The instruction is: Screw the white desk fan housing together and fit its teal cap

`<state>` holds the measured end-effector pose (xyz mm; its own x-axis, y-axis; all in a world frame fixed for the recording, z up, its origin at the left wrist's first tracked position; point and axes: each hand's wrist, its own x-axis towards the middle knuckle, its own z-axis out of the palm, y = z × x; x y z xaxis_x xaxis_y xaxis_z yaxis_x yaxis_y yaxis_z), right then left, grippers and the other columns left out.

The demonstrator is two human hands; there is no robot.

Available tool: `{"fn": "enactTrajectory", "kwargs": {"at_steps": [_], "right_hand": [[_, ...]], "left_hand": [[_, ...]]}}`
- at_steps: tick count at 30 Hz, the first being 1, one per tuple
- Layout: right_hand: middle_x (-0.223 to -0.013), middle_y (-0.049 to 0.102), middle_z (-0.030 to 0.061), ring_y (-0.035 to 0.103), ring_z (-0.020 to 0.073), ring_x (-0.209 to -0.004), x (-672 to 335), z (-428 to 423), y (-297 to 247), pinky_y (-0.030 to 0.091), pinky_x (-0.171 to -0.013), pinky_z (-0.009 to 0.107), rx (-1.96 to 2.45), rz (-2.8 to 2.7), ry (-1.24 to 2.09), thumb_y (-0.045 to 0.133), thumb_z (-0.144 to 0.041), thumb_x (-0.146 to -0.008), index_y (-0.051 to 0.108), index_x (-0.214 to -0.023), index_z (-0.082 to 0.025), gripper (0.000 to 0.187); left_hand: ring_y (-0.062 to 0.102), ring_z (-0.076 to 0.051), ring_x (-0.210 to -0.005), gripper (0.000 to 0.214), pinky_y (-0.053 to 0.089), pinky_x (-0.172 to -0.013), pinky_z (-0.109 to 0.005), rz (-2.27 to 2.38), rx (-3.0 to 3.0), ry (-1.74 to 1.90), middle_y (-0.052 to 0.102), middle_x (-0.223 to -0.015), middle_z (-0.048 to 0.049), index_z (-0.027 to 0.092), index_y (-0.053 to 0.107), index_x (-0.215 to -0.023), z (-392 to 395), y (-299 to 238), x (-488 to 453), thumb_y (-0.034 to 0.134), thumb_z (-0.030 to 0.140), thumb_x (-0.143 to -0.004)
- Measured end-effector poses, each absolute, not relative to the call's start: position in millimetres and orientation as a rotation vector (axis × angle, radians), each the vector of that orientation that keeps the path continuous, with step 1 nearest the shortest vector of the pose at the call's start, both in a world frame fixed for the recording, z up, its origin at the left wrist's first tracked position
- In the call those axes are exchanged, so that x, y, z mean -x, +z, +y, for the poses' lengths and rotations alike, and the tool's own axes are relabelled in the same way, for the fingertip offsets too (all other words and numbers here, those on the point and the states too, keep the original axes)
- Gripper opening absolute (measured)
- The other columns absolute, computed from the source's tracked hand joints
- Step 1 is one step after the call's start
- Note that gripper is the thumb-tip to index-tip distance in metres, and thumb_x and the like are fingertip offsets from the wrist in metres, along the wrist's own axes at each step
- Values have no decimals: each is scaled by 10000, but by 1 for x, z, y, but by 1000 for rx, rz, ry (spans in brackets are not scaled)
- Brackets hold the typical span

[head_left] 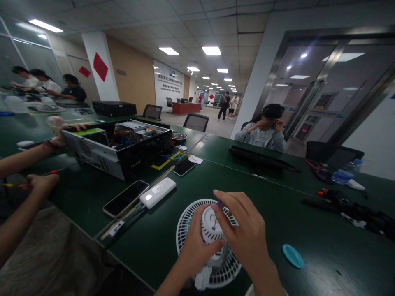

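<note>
A small white electric fan point(211, 224) lies face down on the green table, its round slatted motor housing on top. Below the housing spreads the white fan grille point(182, 235). My left hand point(195, 243) is closed around the side of the housing, thumb at the near edge. Above the housing, my right hand point(245, 226) is closed in a pinch near its upper right rim. A small dark purple piece point(220, 203) shows at its fingertips; its kind is unclear. My right fingers cover part of the grille.
Left of the fan lie a white power bank point(158, 192) with a cable and two phones. An opened computer case point(123, 144) stands beyond, by a co-worker's hands, one holding a screwdriver point(54, 172). A blue dish point(293, 255) sits right; a person point(262, 131) sits opposite.
</note>
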<state>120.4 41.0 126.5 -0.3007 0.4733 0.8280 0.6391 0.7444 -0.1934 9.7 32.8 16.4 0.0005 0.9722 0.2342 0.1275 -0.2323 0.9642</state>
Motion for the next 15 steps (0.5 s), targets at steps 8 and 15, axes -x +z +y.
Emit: {"fn": "enactTrajectory", "kwargs": {"at_steps": [8, 15], "right_hand": [[-930, 651, 61, 600, 149, -853, -125, 39, 130, 519, -731, 289, 790, -1971, -174, 473, -103, -867, 548, -1108, -173, 261], [-919, 642, 75, 602, 163, -853, -123, 39, 131, 529, -707, 298, 825, -1940, -155, 483, -122, -859, 579, -1043, -163, 212]], "left_hand": [[343, -289, -1300, 716, 254, -1092, -456, 1158, -1469, 1343, 385, -1382, -90, 220, 335, -1300, 32, 18, -10, 699, 222, -683], [340, -252, -1299, 720, 253, -1096, -404, 1165, -1497, 1327, 370, -1385, -56, 251, 305, -1302, 34, 15, -9, 693, 220, -696]]}}
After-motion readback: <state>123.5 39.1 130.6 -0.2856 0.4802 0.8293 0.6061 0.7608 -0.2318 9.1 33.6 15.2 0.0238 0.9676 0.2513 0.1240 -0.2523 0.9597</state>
